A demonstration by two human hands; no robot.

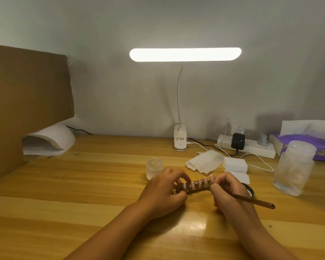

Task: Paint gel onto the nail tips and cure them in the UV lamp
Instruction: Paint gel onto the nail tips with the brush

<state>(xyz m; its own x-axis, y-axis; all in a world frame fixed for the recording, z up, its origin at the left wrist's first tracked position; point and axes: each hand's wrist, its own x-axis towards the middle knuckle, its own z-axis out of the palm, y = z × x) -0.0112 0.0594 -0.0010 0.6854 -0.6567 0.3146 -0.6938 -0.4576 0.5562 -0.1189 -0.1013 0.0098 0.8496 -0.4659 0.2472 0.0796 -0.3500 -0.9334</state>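
Head view: your left hand (163, 190) grips the left end of the nail tip holder (188, 188), fingers curled over the top, thumb side underneath as far as I can tell

Your right hand (227, 192) is curled round the brush (255, 200) and sits right at the holder's right end. Hands are apart, bridged only by the holder

My read on why: left hand is the clamp, so the strip doesn't shift under the brush; right hand is tucked in close to brace for fine strokes

Holder's long axis runs left-right between your hands, right end slightly farther from you. The nail tips (203, 182) stand in a row along its top, pink faces up and toward you, so the painted side is exposed to brush and light

Brush's long axis runs from your right hand out to the right and a bit toward you, butt end clear of the hand. The bristle end is hidden inside your grip, so I can't tell if it's touching a tip

Small jar (154, 167) sits just beyond your left hand, within easy dipping reach. Wipes (204, 161) and a pad stack (235, 164) lie beyond the gap between your hands. Clear bottle (294, 169) stands well right of the right hand

UV lamp (51, 139) is well left of and beyond your left hand, under a cardboard panel (26, 102), mouth facing your side. Nothing in it yet that I can see, so curing looks not started. The strip would likely go in end-first or sideways; keep the tips up when you move it
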